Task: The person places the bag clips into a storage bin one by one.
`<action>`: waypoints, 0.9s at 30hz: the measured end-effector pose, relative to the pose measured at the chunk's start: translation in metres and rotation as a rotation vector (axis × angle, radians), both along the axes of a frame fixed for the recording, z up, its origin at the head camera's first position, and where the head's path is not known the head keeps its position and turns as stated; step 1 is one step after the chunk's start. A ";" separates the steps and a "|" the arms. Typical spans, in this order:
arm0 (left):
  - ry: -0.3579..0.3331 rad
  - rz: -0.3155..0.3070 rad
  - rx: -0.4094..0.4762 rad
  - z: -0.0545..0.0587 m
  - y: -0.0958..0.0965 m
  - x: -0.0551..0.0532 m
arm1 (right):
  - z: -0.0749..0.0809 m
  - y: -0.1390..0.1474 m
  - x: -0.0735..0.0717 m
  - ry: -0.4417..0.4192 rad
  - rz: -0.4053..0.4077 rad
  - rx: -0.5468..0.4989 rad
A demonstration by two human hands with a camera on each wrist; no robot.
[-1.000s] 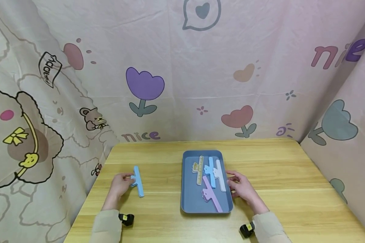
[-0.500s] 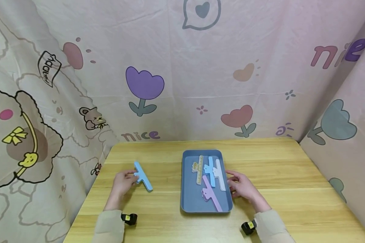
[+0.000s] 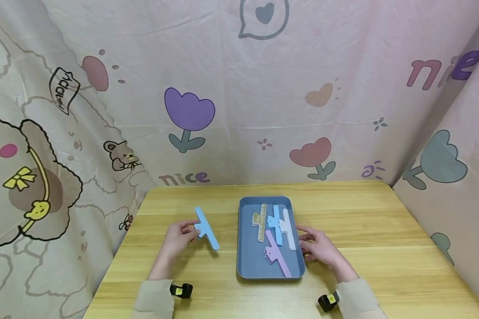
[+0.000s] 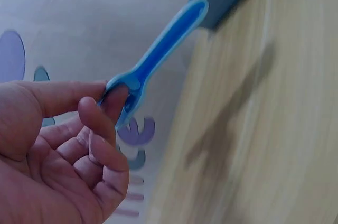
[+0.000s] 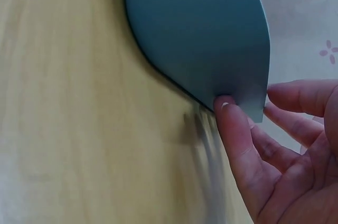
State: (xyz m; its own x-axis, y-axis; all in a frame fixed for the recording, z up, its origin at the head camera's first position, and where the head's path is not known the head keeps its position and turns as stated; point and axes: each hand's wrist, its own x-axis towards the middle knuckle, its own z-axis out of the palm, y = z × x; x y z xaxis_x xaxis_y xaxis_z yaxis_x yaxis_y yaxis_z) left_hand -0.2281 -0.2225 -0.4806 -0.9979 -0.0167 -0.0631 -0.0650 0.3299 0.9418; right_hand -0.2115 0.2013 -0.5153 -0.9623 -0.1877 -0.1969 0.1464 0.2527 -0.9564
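My left hand point(image 3: 181, 238) pinches a light blue bag clip point(image 3: 206, 228) by its short handle between thumb and forefinger. In the left wrist view the clip point(image 4: 170, 38) is raised off the table, its shadow falling on the wood. To its right stands a blue-grey tray point(image 3: 247, 266). Inside the tray lie a clear clip with gold print point(image 3: 261, 223), a blue clip point(image 3: 278, 225), a white clip point(image 3: 288, 230) and a purple clip point(image 3: 278, 259). My right hand point(image 3: 321, 248) rests at the tray's right side, its thumb point(image 5: 235, 129) against the outer wall.
The wooden table point(image 3: 355, 221) reaches back to a printed cloth curtain point(image 3: 239, 146), which also hangs along both sides. A black wrist camera point(image 3: 182, 291) is strapped near each sleeve.
My left hand has carried the blue clip to the right, towards the tray, and the clip has turned to a slant. The right hand and the tray have hardly moved.
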 end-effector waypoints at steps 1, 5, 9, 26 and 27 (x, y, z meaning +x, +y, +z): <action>0.002 -0.015 0.007 0.002 0.004 0.001 | -0.001 0.001 0.001 -0.001 0.006 -0.010; 0.021 -0.050 0.030 0.010 0.019 0.003 | -0.003 0.002 0.003 -0.001 0.023 -0.049; 0.040 -0.070 0.077 0.019 0.033 0.005 | -0.004 0.003 0.007 0.003 0.034 -0.081; 0.018 -0.290 0.147 0.004 0.090 0.012 | -0.014 0.005 0.010 0.012 0.017 -0.126; 0.017 -0.288 0.149 0.003 0.093 0.012 | -0.014 0.005 0.010 0.013 0.018 -0.127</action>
